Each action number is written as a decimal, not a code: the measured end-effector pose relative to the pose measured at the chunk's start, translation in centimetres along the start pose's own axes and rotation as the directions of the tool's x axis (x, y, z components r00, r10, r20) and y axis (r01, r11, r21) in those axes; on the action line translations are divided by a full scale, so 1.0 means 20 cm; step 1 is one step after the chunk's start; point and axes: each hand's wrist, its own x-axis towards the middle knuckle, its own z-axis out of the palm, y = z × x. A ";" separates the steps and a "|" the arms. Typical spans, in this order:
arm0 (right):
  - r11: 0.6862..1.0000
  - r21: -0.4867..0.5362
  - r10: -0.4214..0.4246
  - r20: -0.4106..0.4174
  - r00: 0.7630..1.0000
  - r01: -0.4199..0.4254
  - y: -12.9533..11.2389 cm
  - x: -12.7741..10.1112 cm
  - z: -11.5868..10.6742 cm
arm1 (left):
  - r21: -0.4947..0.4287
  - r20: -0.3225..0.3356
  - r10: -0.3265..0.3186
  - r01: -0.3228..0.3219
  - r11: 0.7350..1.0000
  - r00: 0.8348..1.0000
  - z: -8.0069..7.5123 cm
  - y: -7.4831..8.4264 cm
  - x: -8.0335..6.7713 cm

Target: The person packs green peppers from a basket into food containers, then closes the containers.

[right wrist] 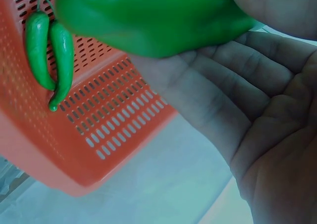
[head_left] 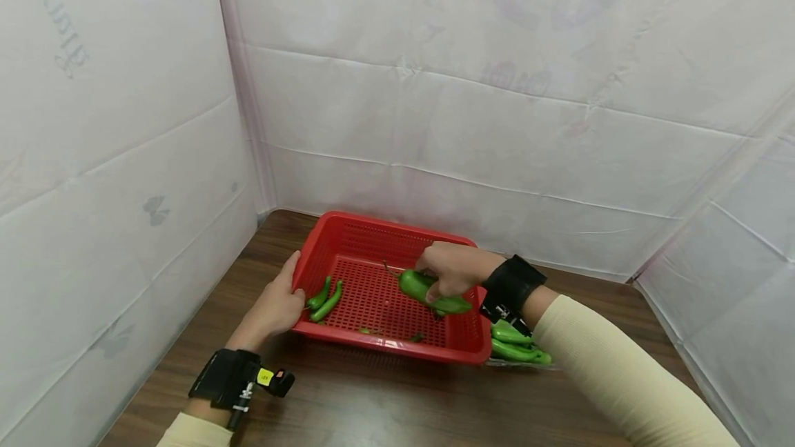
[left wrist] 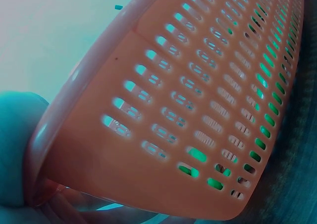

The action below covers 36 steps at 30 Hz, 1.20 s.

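A red perforated plastic basket (head_left: 385,345) stands on the table. My left hand (head_left: 279,305) grips its left rim, with the thumb over the top; the left wrist view shows the basket's slotted outer wall (left wrist: 94,149) beside that hand (left wrist: 17,144). Over the basket's right half, my right hand (head_left: 456,269) holds a large green pepper (head_left: 415,286) by its body, stem towards the left. The same pepper (right wrist: 148,18) lies between thumb and fingers in the right wrist view. Two slim green chilies (head_left: 326,305) lie in the left front corner; more green shows behind the front rim, mostly hidden.
Right of the basket, several green peppers (head_left: 512,343) lie in what looks like clear packaging, partly covered by my right forearm. The brown wooden table (head_left: 348,402) extends in front. White sheeting (head_left: 385,102) hangs close behind the basket and along both sides.
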 end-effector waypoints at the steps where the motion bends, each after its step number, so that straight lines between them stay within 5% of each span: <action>1: 1.000 -0.002 0.002 0.000 1.000 -0.002 0.00 -0.01 0.00 | 0.000 0.001 0.000 0.000 1.000 1.000 0.00 0.00 0.00; 36: 0.999 0.035 -0.001 -0.054 0.999 0.003 0.08 -0.13 0.00 | -0.010 0.024 -0.022 0.022 1.000 0.999 -0.04 -0.02 0.01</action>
